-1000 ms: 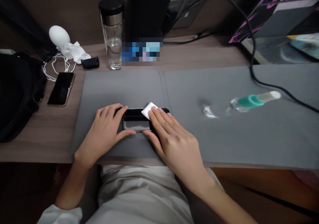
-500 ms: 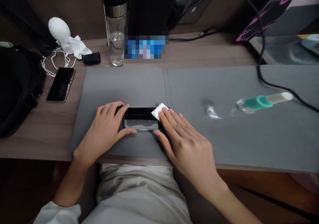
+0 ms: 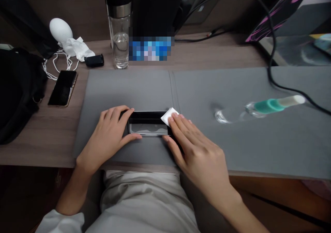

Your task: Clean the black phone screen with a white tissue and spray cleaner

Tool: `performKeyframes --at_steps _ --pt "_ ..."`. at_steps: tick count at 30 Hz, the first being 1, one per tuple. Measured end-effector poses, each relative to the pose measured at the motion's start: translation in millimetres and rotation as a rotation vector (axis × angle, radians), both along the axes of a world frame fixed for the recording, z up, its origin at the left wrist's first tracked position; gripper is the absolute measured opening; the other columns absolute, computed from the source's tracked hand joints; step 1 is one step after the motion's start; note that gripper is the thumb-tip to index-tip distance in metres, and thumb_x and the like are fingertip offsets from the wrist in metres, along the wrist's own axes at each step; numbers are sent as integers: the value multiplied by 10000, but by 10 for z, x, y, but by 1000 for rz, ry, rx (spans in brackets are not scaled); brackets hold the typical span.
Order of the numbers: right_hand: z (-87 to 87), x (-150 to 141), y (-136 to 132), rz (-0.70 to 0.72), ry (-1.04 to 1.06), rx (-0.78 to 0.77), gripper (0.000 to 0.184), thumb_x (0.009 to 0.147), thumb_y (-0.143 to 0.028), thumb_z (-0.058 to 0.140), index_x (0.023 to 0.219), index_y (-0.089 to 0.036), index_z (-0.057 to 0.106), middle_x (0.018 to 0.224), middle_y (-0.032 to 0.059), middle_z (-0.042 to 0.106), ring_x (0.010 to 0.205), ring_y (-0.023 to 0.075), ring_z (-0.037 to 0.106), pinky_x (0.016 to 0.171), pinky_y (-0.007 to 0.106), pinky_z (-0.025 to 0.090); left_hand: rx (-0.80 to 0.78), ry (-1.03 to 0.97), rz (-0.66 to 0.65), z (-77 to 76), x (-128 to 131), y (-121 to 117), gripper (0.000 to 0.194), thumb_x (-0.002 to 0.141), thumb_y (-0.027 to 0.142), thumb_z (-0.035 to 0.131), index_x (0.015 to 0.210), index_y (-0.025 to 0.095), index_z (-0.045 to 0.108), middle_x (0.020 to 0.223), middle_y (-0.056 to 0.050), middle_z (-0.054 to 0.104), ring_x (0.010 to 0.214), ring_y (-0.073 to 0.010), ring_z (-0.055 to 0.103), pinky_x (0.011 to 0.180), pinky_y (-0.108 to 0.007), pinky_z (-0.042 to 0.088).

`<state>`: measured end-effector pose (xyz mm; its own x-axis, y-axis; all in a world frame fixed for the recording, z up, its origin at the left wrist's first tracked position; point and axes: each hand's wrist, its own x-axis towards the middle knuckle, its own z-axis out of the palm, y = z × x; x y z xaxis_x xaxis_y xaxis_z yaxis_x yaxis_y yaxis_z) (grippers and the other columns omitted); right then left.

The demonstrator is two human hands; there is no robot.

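A black smartphone (image 3: 148, 123) with a glossy screen lies sideways on the grey desk mat. My left hand (image 3: 110, 129) holds its left end, thumb along the near edge and fingers at the far edge. With fingers laid flat together, my right hand (image 3: 198, 150) presses a folded white wipe (image 3: 169, 115) onto the phone's right end. The right thumb rests at the near edge, and this hand hides the phone's right end. A bottle (image 3: 271, 106) with a teal band and a pale end lies to the right, beside a clear cap-like piece (image 3: 221, 116).
A clear water bottle (image 3: 121, 36) stands behind the mat (image 3: 129, 88). At left are a second phone (image 3: 62, 88), a small black object (image 3: 94, 60), a white egg-shaped device (image 3: 61, 30), crumpled tissue (image 3: 79, 49) and a black bag (image 3: 19, 95). A black cable (image 3: 271, 53) crosses the right side.
My right hand has slid the wipe rightward along the phone, uncovering more of the screen. My left hand keeps its hold. The whole view has shifted slightly.
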<state>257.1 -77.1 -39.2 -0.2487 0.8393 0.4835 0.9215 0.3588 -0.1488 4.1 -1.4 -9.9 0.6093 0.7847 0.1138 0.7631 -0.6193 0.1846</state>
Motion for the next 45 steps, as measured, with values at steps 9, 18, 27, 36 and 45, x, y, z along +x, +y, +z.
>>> performKeyframes --at_steps 9,18,27,36,45 --pt "47 9 -211 25 -46 24 686 1004 -225 717 1623 -106 448 1472 169 685 1342 324 685 1124 493 603 11 -4 -4 -4 0 -4 743 1029 684 502 1545 149 500 1483 -194 586 1374 -348 549 1145 -500 419" --pt "7 10 10 14 -17 29 604 1024 -262 692 1584 -120 516 1465 165 689 1335 324 689 1113 473 609 30 16 -10 8 5 -3 756 1021 664 531 1530 105 501 1478 -204 589 1361 -345 553 1136 -494 424" --pt "-37 34 138 23 2 8 532 1051 -291 656 1526 -74 557 1508 187 652 1387 315 651 1170 484 566 9 -2 -4 -9 -22 6 749 1015 677 531 1536 140 494 1497 -186 575 1388 -338 540 1152 -493 411" --pt "49 -5 -179 33 -111 88 537 1012 -292 723 1461 -26 596 1437 194 705 1313 315 707 1113 448 603 23 3 -3 -5 -5 -3 768 1017 686 515 1529 114 514 1482 -196 588 1370 -339 550 1146 -492 424" --pt "40 -65 -10 51 -111 81 536 1025 -331 703 1442 -9 607 1442 210 696 1301 330 713 1115 458 600 38 10 -6 -23 -15 -7 793 1013 710 482 1532 110 504 1487 -198 581 1369 -345 547 1142 -493 418"
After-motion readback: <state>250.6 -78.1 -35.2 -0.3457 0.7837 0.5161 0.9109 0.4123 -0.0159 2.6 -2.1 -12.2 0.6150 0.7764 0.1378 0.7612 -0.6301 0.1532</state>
